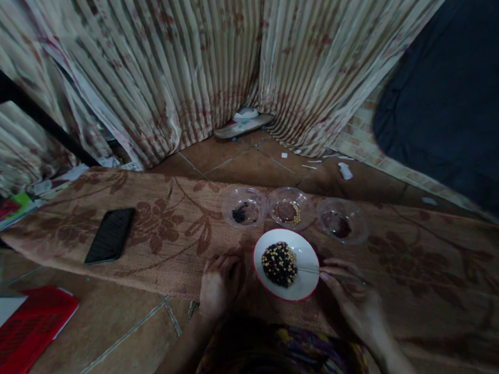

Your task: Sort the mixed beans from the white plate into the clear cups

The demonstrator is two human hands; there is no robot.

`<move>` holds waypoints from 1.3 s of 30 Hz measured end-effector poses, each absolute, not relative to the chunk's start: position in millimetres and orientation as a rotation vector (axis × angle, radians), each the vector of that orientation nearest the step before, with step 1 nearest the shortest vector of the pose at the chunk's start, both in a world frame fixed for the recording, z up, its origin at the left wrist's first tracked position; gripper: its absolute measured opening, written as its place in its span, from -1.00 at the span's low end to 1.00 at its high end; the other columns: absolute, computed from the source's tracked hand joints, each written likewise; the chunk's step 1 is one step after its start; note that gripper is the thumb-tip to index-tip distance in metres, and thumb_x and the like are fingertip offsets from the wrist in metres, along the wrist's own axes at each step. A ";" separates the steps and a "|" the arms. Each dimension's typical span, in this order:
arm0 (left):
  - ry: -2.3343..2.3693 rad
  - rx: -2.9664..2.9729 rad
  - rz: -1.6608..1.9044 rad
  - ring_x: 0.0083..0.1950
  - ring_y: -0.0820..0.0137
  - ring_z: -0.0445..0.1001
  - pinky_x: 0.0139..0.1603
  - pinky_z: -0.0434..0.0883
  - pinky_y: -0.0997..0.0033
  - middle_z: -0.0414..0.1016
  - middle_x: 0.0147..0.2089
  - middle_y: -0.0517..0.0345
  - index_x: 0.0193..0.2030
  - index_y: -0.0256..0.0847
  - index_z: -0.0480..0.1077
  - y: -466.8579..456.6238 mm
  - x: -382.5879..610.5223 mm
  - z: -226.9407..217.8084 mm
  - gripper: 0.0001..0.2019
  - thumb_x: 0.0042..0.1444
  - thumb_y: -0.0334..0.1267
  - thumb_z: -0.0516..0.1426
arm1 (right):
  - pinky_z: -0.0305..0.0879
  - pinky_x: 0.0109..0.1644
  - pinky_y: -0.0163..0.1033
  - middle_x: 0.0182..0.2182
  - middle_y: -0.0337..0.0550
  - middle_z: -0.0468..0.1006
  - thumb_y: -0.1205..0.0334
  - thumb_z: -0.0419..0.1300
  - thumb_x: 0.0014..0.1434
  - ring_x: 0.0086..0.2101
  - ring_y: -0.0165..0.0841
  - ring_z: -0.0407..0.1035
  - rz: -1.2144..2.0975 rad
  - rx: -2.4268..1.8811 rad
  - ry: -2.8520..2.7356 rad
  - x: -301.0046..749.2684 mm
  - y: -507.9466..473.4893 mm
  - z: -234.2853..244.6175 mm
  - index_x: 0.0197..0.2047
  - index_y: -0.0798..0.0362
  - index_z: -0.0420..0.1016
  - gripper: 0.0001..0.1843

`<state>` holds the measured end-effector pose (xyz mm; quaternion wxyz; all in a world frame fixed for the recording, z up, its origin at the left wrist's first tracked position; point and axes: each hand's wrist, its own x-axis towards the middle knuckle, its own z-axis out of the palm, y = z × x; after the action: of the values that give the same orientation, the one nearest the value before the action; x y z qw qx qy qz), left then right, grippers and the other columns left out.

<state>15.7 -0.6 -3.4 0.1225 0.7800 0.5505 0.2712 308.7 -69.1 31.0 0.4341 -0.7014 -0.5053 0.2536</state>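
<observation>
A white bowl with a red rim [263, 282] stands on the cloth in front of me, with a heap of mixed black and yellow beans or grains [279, 265] in it. At its right side my right hand [352, 294] is closed on thin metal tweezers [308, 269], whose tips reach the heap. My left hand [219, 284] rests on the cloth left of the bowl, fingers curled in and apart from it. Behind the bowl stand three clear plastic cups: the left cup [257, 201] holds black grains, the middle cup [306, 199] yellow ones, the right cup [357, 226] dark red ones.
A black phone [110, 235] lies on the brown patterned cloth [177, 217] to the left. On the floor at lower left is a red crate [29, 331]. Striped curtains [184, 58] hang behind, with white scraps [345, 171] on the tiles and a dark fabric [457, 102] at right.
</observation>
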 end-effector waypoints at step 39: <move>1.607 2.294 0.821 -0.18 0.27 0.52 -0.08 0.37 0.23 0.59 -0.24 0.10 -0.20 -0.14 0.48 0.8 16.7 2.4 -0.84 0.32 -0.27 0.06 | 0.37 0.09 0.09 -0.19 0.00 0.62 -0.07 0.32 0.12 -0.09 -0.13 0.49 0.142 -1.646 -1.097 346.5 -46.5 63.1 -0.33 0.05 0.64 -0.67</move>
<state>16.7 0.8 2.4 0.1114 0.7810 0.5472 0.2797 346.5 -46.5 63.1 0.5474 -0.6945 -0.4630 0.0601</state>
